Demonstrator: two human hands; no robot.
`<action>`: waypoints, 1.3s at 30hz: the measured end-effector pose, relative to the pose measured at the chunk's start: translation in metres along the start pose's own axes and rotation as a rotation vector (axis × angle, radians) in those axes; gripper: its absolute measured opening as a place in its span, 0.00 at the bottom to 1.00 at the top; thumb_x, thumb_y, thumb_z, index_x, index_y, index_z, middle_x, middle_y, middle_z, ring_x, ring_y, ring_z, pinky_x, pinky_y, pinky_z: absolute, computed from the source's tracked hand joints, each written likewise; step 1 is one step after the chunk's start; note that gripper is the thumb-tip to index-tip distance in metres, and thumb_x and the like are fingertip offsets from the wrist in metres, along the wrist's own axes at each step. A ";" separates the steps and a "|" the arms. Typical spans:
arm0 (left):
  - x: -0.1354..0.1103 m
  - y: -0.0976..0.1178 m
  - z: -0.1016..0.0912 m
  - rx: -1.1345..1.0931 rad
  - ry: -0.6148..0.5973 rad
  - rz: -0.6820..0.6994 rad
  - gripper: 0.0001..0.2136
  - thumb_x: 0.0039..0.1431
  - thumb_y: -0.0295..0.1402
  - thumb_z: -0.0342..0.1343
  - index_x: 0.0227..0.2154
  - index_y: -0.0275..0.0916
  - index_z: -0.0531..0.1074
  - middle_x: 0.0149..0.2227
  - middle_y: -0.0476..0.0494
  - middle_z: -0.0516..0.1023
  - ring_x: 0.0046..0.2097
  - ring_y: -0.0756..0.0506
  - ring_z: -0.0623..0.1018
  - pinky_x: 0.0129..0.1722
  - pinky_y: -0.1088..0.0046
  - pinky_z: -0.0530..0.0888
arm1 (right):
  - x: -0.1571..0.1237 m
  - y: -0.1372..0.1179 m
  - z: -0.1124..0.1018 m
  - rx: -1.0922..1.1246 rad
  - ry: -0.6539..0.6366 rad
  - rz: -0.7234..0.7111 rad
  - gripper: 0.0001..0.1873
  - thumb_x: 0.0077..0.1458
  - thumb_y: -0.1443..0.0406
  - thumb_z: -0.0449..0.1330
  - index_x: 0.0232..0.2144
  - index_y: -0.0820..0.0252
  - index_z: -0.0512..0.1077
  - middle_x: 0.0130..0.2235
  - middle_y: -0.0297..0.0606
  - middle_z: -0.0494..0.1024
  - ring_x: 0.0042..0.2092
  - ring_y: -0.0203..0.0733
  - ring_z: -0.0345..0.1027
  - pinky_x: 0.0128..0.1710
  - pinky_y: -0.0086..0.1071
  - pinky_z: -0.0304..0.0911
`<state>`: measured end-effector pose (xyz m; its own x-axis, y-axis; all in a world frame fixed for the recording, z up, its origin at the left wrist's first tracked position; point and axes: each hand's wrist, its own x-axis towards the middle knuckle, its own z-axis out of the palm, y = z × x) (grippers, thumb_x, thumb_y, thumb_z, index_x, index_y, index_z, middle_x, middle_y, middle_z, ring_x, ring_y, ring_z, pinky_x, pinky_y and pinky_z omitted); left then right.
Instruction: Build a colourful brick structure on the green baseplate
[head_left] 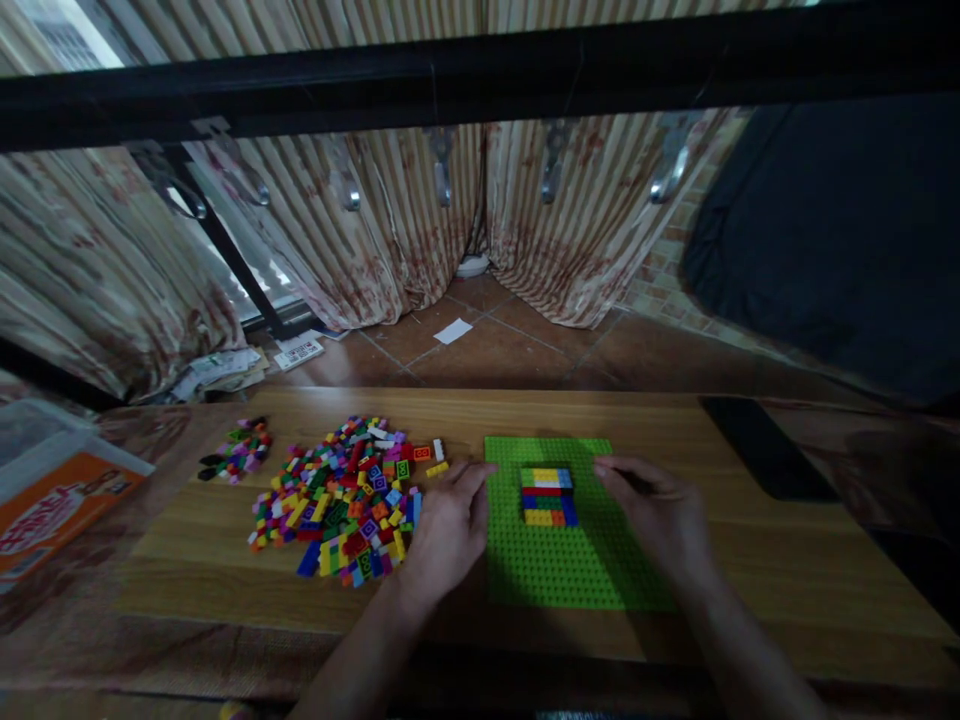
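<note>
A green studded baseplate [525, 575] lies flat on the wooden table. On its upper middle sits a small block of toy bricks [545, 492] in rows of yellow, white, red, blue and orange. My left hand [448, 525] is at the plate's left edge, fingers closed with the tips on the rim. Opposite it, my right hand [664, 510] has finger and thumb closed over the right edge, casting a shadow across the studs. Both hands are apart from the built block. Left of my left hand spreads a large pile of loose, many-coloured bricks [349, 505].
A smaller heap of bricks [241, 450] lies farther left on the wooden table [225, 580]. A clear tub with an orange label [60, 505] stands at the left edge. To the right is a black phone-like slab [769, 448]. A dark bar with hooks [480, 80] crosses above.
</note>
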<state>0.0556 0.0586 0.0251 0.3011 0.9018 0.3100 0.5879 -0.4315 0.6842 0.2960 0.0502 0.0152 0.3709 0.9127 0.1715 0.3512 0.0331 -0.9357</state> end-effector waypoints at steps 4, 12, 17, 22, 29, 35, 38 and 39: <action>0.003 -0.016 -0.025 0.016 -0.044 -0.104 0.12 0.58 0.21 0.47 0.39 0.39 0.73 0.38 0.44 0.78 0.41 0.47 0.77 0.42 0.71 0.73 | 0.002 -0.002 0.001 -0.037 0.057 0.005 0.13 0.47 0.55 0.64 0.30 0.57 0.78 0.33 0.40 0.82 0.35 0.45 0.75 0.38 0.39 0.70; -0.002 -0.016 -0.053 0.034 -0.357 -0.085 0.12 0.53 0.21 0.49 0.36 0.40 0.73 0.36 0.47 0.76 0.39 0.48 0.75 0.38 0.76 0.70 | -0.003 -0.004 0.011 -0.120 0.029 -0.039 0.14 0.49 0.54 0.63 0.32 0.57 0.79 0.35 0.39 0.82 0.35 0.45 0.75 0.37 0.37 0.70; -0.004 -0.015 -0.052 0.065 -0.382 -0.058 0.13 0.51 0.20 0.51 0.37 0.40 0.73 0.37 0.46 0.74 0.39 0.47 0.74 0.38 0.75 0.70 | -0.005 -0.007 0.014 -0.147 0.026 -0.039 0.15 0.49 0.53 0.62 0.33 0.57 0.78 0.35 0.39 0.82 0.36 0.45 0.75 0.37 0.38 0.70; -0.004 -0.018 -0.049 0.096 -0.348 -0.041 0.13 0.51 0.18 0.49 0.34 0.40 0.72 0.36 0.46 0.74 0.41 0.46 0.73 0.40 0.74 0.70 | -0.008 -0.010 0.019 -0.133 0.007 -0.037 0.14 0.49 0.54 0.62 0.32 0.56 0.78 0.36 0.40 0.82 0.37 0.46 0.75 0.39 0.39 0.70; -0.003 -0.022 -0.051 0.124 -0.313 -0.036 0.15 0.48 0.16 0.48 0.34 0.40 0.72 0.37 0.45 0.73 0.43 0.45 0.73 0.43 0.72 0.70 | -0.010 -0.011 0.024 -0.126 -0.030 -0.023 0.13 0.50 0.54 0.62 0.32 0.56 0.78 0.38 0.39 0.81 0.39 0.47 0.75 0.41 0.40 0.70; -0.003 -0.024 -0.049 0.183 -0.291 -0.050 0.15 0.49 0.16 0.48 0.35 0.40 0.71 0.36 0.46 0.73 0.42 0.45 0.73 0.44 0.71 0.69 | -0.011 -0.012 0.024 -0.119 -0.017 -0.012 0.14 0.48 0.53 0.63 0.31 0.55 0.78 0.36 0.39 0.82 0.38 0.47 0.76 0.40 0.40 0.71; -0.003 -0.024 -0.049 0.183 -0.267 -0.058 0.15 0.50 0.16 0.48 0.35 0.41 0.71 0.38 0.46 0.73 0.42 0.45 0.73 0.43 0.72 0.69 | -0.011 -0.009 0.023 -0.126 -0.029 -0.012 0.14 0.49 0.53 0.62 0.32 0.55 0.78 0.37 0.39 0.82 0.39 0.48 0.76 0.41 0.41 0.71; -0.003 -0.024 -0.049 0.173 -0.258 -0.062 0.15 0.50 0.17 0.49 0.36 0.41 0.71 0.38 0.46 0.73 0.42 0.46 0.73 0.43 0.72 0.69 | -0.012 -0.008 0.023 -0.134 -0.033 -0.009 0.14 0.49 0.53 0.62 0.33 0.55 0.79 0.38 0.40 0.82 0.39 0.49 0.76 0.42 0.42 0.71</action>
<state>0.0040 0.0675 0.0401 0.4283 0.9003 0.0780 0.7236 -0.3934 0.5672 0.2687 0.0488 0.0138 0.3391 0.9257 0.1675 0.4667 -0.0110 -0.8843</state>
